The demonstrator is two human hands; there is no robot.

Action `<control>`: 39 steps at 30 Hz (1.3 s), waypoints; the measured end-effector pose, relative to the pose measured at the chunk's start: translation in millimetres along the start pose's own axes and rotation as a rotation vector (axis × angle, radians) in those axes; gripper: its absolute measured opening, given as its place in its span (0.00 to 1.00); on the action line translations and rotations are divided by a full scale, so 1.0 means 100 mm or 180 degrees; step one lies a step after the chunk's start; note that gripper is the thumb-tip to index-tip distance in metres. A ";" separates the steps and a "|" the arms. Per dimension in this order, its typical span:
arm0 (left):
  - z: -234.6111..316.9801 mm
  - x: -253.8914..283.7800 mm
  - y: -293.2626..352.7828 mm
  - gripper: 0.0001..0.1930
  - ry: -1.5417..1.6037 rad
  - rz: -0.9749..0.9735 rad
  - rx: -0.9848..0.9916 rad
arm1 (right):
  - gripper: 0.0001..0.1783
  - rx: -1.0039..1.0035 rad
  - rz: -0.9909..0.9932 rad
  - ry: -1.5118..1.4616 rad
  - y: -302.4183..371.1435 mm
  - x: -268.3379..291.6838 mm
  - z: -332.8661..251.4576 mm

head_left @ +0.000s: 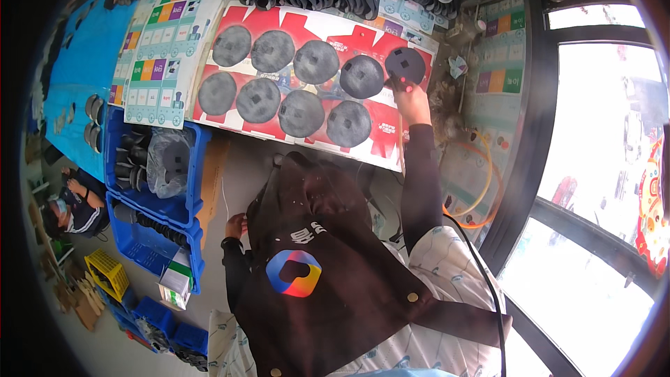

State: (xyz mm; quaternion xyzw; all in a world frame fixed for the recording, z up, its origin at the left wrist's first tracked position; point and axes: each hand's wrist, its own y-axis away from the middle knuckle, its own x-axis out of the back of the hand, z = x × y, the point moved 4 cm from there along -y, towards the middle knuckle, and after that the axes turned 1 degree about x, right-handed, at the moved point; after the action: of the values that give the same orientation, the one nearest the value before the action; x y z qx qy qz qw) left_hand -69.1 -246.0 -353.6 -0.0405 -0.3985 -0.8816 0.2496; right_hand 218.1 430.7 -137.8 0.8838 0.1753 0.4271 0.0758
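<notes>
Nearest the camera, a dark brown cloth apron (349, 321) is spread over the lap, creased and marked with a multicoloured ring emblem; pale patterned fabric (447, 258) is seen at its sides. On the table beyond, a glossy red-and-white printed sheet (385, 136) is covered by two rows of flat round discs (302, 122). Their faces are mottled grey and chalky, and small dark square marks are borne near the middle of several.

The lower edge of the dark disc (412, 58), at the far right end of the upper row, is met by the fingertips of the right hand (414, 105); whether it is pinched or merely touched cannot be told. This disc is darker and more evenly matte than the others, with a black square near its centre.

The left hand (236, 226) is held low beside the apron; its fingers are partly hidden, and its grip cannot be made out. Crinkled clear plastic (164, 178) is contained in a blue crate (157, 206). The window view (600, 126) is washed out by glare.
</notes>
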 end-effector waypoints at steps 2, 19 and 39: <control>0.02 -0.01 -0.01 0.17 0.0089 -0.0022 -0.0074 | 0.19 -0.0071 -0.0099 0.0284 0.06 0.00 0.00; 0.06 0.08 -0.11 0.20 0.0856 0.0183 0.0982 | 0.15 -0.0584 -0.0192 -0.0921 0.13 -0.19 0.15; -0.04 0.06 0.02 0.19 -0.0504 -0.0211 0.0397 | 0.10 0.0117 -0.1130 -0.0770 0.01 -0.28 0.03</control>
State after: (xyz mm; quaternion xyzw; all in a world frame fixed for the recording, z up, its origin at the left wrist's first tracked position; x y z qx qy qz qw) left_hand -72.8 -252.1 -353.6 -0.0812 -0.4722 -0.8569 0.1900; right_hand 204.6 419.1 -159.3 0.8851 0.3256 0.2946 0.1542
